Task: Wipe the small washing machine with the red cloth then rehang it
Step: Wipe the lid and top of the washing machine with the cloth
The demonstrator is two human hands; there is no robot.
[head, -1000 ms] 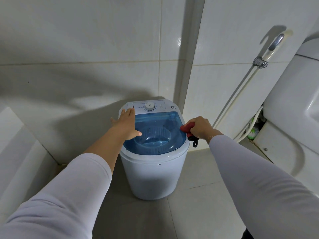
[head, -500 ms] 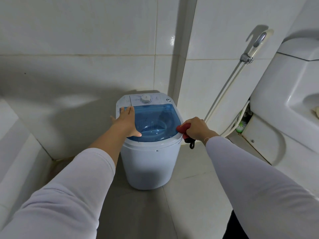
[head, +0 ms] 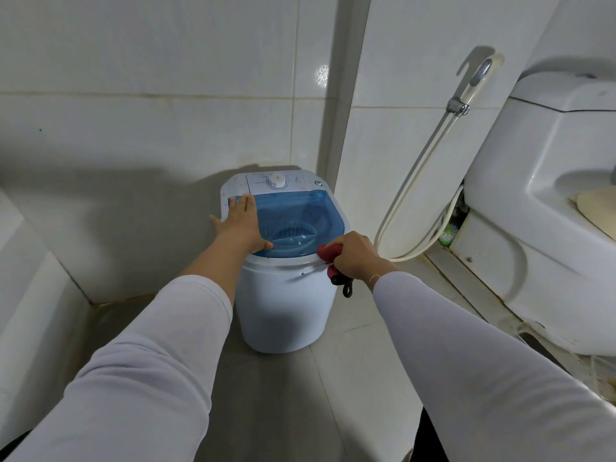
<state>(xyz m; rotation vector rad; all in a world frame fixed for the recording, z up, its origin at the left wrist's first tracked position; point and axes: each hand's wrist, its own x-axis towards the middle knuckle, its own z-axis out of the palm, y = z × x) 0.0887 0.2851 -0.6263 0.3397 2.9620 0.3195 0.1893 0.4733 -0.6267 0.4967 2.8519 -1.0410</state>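
Hands work a small washing machine standing on grey floor tiles in a tiled corner, the toilet well apart at right. Left hand lies flat, fingers straight, on the translucent blue lid. Right hand grips the bunched red cloth against the smooth white front-right rim, a dark loop dangling below.

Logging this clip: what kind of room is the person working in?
Most likely a small home bathroom. A white toilet stands at the right, a bidet sprayer with its hose hangs on the glossy wall tiles, and the small washing machine sits in the tiled corner.
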